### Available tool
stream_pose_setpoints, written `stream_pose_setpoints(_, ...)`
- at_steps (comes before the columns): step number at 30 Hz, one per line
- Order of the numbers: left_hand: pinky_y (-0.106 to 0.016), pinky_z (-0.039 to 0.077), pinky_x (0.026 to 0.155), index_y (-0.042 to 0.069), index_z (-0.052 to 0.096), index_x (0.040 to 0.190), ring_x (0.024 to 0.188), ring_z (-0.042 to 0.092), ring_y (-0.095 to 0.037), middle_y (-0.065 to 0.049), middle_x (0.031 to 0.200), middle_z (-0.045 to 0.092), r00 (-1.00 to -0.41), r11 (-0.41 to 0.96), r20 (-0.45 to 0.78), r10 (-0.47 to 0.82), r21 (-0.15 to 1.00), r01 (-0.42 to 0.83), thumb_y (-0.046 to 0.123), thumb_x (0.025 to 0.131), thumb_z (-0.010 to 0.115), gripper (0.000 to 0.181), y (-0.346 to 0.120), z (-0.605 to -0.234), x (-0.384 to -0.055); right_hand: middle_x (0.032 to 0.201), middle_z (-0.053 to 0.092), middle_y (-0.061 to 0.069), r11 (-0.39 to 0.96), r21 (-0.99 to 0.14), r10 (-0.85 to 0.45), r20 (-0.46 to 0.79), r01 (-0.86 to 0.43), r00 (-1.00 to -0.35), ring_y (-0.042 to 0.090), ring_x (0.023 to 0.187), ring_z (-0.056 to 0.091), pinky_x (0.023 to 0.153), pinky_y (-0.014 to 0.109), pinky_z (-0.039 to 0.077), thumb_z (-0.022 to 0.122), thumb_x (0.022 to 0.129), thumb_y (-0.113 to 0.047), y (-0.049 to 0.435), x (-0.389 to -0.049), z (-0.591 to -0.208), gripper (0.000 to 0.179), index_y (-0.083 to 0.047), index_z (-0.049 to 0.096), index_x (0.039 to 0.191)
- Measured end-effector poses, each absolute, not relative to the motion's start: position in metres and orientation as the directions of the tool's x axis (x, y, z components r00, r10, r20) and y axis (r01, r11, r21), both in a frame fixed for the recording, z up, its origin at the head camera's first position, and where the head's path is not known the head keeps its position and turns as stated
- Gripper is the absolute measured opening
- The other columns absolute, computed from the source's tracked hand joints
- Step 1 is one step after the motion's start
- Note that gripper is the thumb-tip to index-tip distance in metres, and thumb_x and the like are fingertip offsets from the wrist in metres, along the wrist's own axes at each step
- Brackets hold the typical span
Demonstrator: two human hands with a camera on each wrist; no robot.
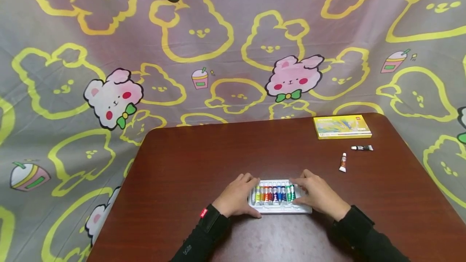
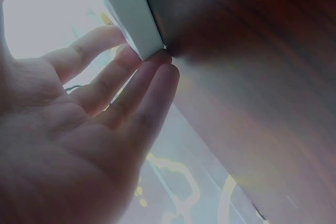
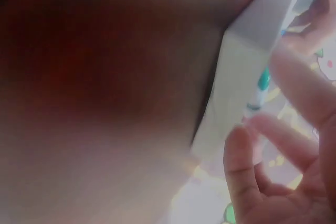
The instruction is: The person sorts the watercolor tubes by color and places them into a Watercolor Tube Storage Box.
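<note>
In the head view, a white plastic tray point(image 1: 284, 209) lies on the table, holding a row of small paint tubes in several colours. My left hand point(image 1: 236, 195) grips the tray's left end, with the thumb at the near corner and fingers along the far side. The left wrist view shows those fingertips point(image 2: 164, 74) against the tray's edge point(image 2: 131, 17). Over the tray's right end, my right hand point(image 1: 320, 193) pinches a green paint tube point(image 1: 293, 192) lengthwise between thumb and index finger. In the right wrist view the green tube point(image 3: 263, 78) is partly hidden behind the tray wall.
A yellow paint box point(image 1: 342, 127) lies at the table's back right. In front of it are a black-labelled paint tube point(image 1: 362, 148) and a brown-labelled one point(image 1: 343, 162). A patterned curtain point(image 1: 233, 51) hangs behind the brown table point(image 1: 174, 165).
</note>
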State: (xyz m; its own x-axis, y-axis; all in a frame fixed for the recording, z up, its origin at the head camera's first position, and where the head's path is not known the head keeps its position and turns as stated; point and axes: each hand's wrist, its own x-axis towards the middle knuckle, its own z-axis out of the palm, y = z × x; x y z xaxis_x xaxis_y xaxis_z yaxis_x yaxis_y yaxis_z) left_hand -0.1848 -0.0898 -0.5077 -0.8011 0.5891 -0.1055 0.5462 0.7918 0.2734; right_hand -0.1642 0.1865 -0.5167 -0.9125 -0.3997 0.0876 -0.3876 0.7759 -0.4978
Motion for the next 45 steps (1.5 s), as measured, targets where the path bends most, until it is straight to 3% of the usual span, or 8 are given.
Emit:
stream_pose_setpoints(6, -0.038, 0.052, 0.096, 0.013, 0.051, 0.141, 0.110, 0.046, -0.016, -0.004, 0.128, 0.056, -0.797, 0.788, -0.103, 0.595, 0.270, 0.553, 0.061, 0.058, 0.084, 0.101, -0.090, -0.507, -0.185, 0.086, 0.054, 0.003, 0.797, -0.423, -0.433, 0.098, -0.431, -0.896, 0.010, 0.067, 0.042, 0.054, 0.020, 0.042, 0.089, 0.065, -0.030, 0.193, -0.165, -0.511, 0.061, -0.010, 0.071, 0.120)
stream_pose_setpoints(14, -0.039, 0.052, 0.095, 0.012, 0.051, 0.141, 0.109, 0.046, -0.017, -0.004, 0.127, 0.056, -0.800, 0.785, -0.094, 0.593, 0.286, 0.549, 0.060, 0.059, 0.085, 0.101, -0.091, -0.503, -0.184, 0.088, 0.054, 0.003, 0.804, -0.335, -0.495, 0.083, -0.492, -0.865, 0.011, 0.073, 0.044, 0.058, 0.021, 0.047, 0.086, 0.068, -0.036, 0.193, -0.164, -0.508, 0.064, -0.014, 0.067, 0.126)
stream_pose_setpoints(23, -0.041, 0.051, 0.097, 0.013, 0.050, 0.142, 0.114, 0.045, -0.018, -0.004, 0.130, 0.055, -0.813, 0.803, -0.102, 0.573, 0.270, 0.532, 0.059, 0.058, 0.086, 0.102, -0.098, -0.500, -0.185, 0.085, 0.051, 0.008, 0.812, -0.078, -0.575, 0.060, -0.578, -0.816, 0.017, 0.072, 0.044, 0.059, 0.027, 0.046, 0.074, 0.080, -0.046, 0.185, -0.163, -0.504, 0.060, -0.021, 0.062, 0.133)
stream_pose_setpoints(29, -0.040, 0.051, 0.096, 0.013, 0.050, 0.142, 0.113, 0.045, -0.017, -0.004, 0.129, 0.055, -0.807, 0.797, -0.103, 0.581, 0.272, 0.539, 0.060, 0.059, 0.085, 0.102, -0.099, -0.502, -0.186, 0.090, 0.054, 0.010, 0.830, -0.189, -0.537, -0.018, -0.524, -0.844, 0.019, 0.076, 0.046, 0.065, 0.032, 0.046, 0.071, 0.084, -0.047, 0.190, -0.163, -0.506, 0.060, -0.023, 0.059, 0.137)
stream_pose_setpoints(32, -0.040, 0.051, 0.096, 0.013, 0.050, 0.142, 0.113, 0.046, -0.017, -0.004, 0.129, 0.055, -0.808, 0.796, -0.099, 0.581, 0.276, 0.538, 0.060, 0.058, 0.086, 0.103, -0.099, -0.503, -0.186, 0.110, 0.061, 0.017, 0.827, -0.292, -0.516, -0.055, -0.480, -0.855, 0.029, 0.093, 0.057, 0.078, 0.043, 0.055, 0.070, 0.086, -0.045, 0.196, -0.165, -0.504, 0.061, -0.022, 0.055, 0.140)
stream_pose_setpoints(36, -0.040, 0.051, 0.096, 0.013, 0.050, 0.142, 0.112, 0.045, -0.017, -0.004, 0.128, 0.055, -0.807, 0.796, -0.105, 0.581, 0.282, 0.536, 0.060, 0.059, 0.085, 0.102, -0.098, -0.505, -0.186, 0.124, 0.064, 0.020, 0.820, -0.403, -0.439, 0.014, -0.407, -0.899, 0.031, 0.100, 0.060, 0.081, 0.051, 0.056, 0.070, 0.089, -0.035, 0.215, -0.176, -0.498, 0.055, -0.015, 0.057, 0.138)
stream_pose_setpoints(41, -0.040, 0.051, 0.097, 0.013, 0.050, 0.142, 0.112, 0.045, -0.017, -0.003, 0.128, 0.055, -0.803, 0.794, -0.111, 0.585, 0.279, 0.540, 0.061, 0.059, 0.084, 0.102, -0.095, -0.506, -0.186, 0.105, 0.070, 0.021, 0.881, -0.428, -0.150, 0.150, -0.201, -0.977, 0.025, 0.077, 0.058, 0.066, 0.046, 0.051, 0.069, 0.090, -0.022, 0.267, -0.200, -0.495, 0.045, 0.002, 0.060, 0.127)
stream_pose_setpoints(45, -0.039, 0.051, 0.096, 0.013, 0.050, 0.142, 0.111, 0.046, -0.017, -0.003, 0.128, 0.055, -0.798, 0.789, -0.112, 0.592, 0.279, 0.547, 0.061, 0.059, 0.085, 0.102, -0.092, -0.506, -0.185, 0.082, 0.067, 0.017, 0.898, -0.429, -0.041, 0.128, -0.093, -0.991, 0.026, 0.069, 0.056, 0.064, 0.048, 0.048, 0.069, 0.088, -0.024, 0.303, -0.208, -0.504, 0.046, 0.008, 0.060, 0.120)
